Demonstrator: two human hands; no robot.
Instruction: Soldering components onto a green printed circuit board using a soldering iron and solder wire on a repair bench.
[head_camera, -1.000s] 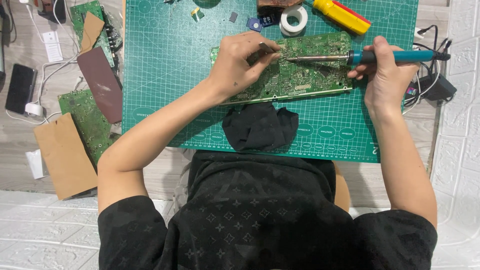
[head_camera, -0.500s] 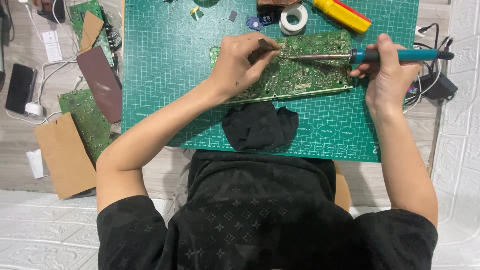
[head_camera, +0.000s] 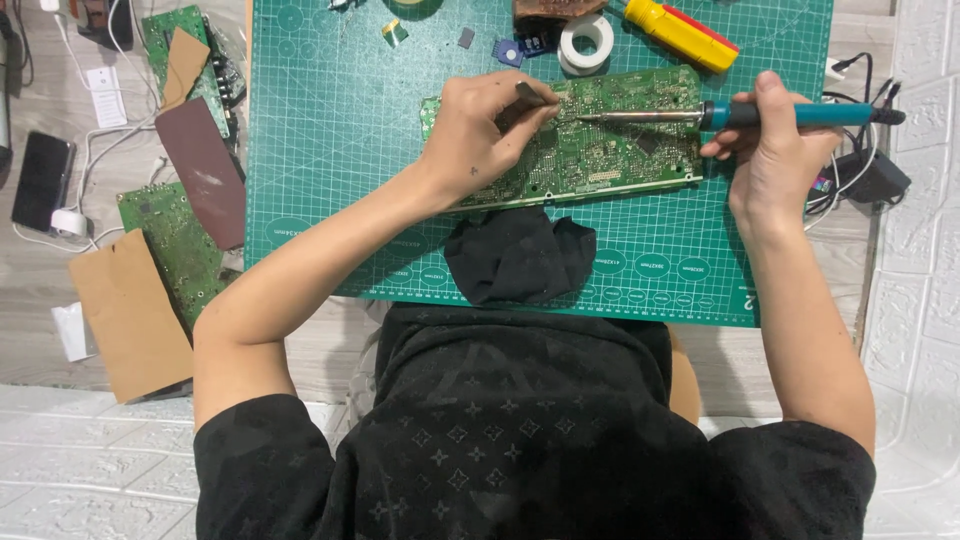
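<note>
Soldering iron (head_camera: 760, 115) barely moved — right hand (head_camera: 775, 150) still grips it, left hand (head_camera: 480, 135) still pinches a tool on circuit board (head_camera: 610, 150).

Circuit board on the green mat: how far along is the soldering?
Done: the circuit board lies flat on the green mat. In hand: the right hand holds the soldering iron, tip on the board's middle, while the left hand holds a small dark tool beside it. Left: which joints are finished is too small to tell.
</note>
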